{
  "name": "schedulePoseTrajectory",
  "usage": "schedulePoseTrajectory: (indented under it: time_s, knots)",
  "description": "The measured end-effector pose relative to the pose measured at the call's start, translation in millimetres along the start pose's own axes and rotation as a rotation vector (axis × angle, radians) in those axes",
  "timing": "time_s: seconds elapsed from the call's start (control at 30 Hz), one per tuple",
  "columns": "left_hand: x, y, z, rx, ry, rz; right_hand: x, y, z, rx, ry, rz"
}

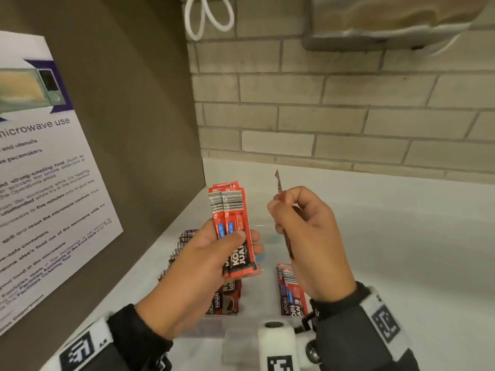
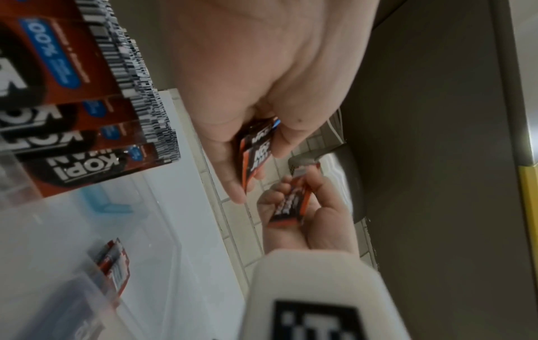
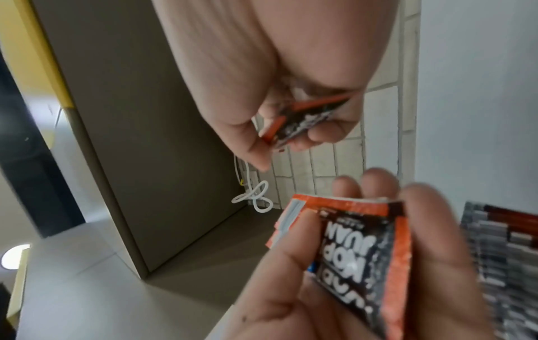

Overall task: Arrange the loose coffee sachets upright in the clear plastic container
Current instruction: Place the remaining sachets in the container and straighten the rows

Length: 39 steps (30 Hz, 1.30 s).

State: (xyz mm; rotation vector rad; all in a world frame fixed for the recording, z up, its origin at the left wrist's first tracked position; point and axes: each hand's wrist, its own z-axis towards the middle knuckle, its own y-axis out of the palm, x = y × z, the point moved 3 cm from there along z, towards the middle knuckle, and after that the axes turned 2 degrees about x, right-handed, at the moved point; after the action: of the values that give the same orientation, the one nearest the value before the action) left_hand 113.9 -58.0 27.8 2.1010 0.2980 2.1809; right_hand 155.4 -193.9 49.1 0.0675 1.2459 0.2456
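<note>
My left hand (image 1: 238, 243) grips a small bundle of red and black coffee sachets (image 1: 232, 226), held upright above the clear plastic container (image 1: 211, 329). To its right, my right hand (image 1: 280, 210) pinches a single sachet (image 1: 279, 187), seen edge-on. In the right wrist view that single sachet (image 3: 302, 120) lies between thumb and fingers, with the left-hand bundle (image 3: 364, 250) in the foreground. Inside the container, sachets stand upright at the left (image 1: 225, 298) and at the right (image 1: 293, 293). The left wrist view shows the container's standing sachets (image 2: 64, 115) and its clear wall (image 2: 151, 230).
A row of further sachets (image 1: 182, 247) stands along the left side of the white counter (image 1: 388, 250). A brown panel with a microwave notice (image 1: 40, 183) closes the left. A brick wall (image 1: 348, 116) runs behind, with a white cable loop (image 1: 211, 17) above.
</note>
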Motion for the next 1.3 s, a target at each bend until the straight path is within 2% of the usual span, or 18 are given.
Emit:
schedulePoseTrajectory:
  time_s: [0.1,0.17,0.23,0.3,0.4,0.5,0.57,0.63,0.73,0.83,0.97,1.13,1.3]
  knots:
    - [-1,5,-4,-0.048,-0.006,-0.008,5,6,-2,-0.146,0.09,0.072]
    - [0,8,-5,-0.058,-0.008,-0.042,7,9,-2,-0.178,0.063,0.01]
    - [1,7,-6,-0.047,0.005,-0.048,4,11,-3,-0.152,0.004,-0.069]
    - [3,5,-8,-0.021,0.033,-0.024,1,10,-4,-0.087,-0.019,-0.037]
    - [6,1,-10,0.042,0.084,0.041,2,10,-4,0.007,0.035,0.157]
    - [15,-12,-9,0.117,0.151,0.125,5,16,-6,-0.004,0.124,0.297]
    - [27,-30,-7,0.199,0.226,0.322,5,16,-7,-0.031,0.097,0.164]
    - [44,-45,-6,0.207,0.281,0.578,1,11,-7,-0.033,-0.057,-0.172]
    - [61,-48,-6,0.032,0.326,0.838,-11,10,-10,-0.141,-0.292,-0.596]
    - [61,-39,-5,-0.049,0.344,0.964,-9,16,-14,-0.309,-0.261,-0.731]
    - [55,-36,-5,-0.071,0.325,0.724,0,13,-14,-0.394,-0.11,-0.722]
    - [59,-60,-2,0.139,0.331,0.242,26,7,-11,-0.387,0.092,-0.672]
    - [62,-76,-6,0.213,0.281,0.076,54,11,-11,-0.375,0.196,-0.763]
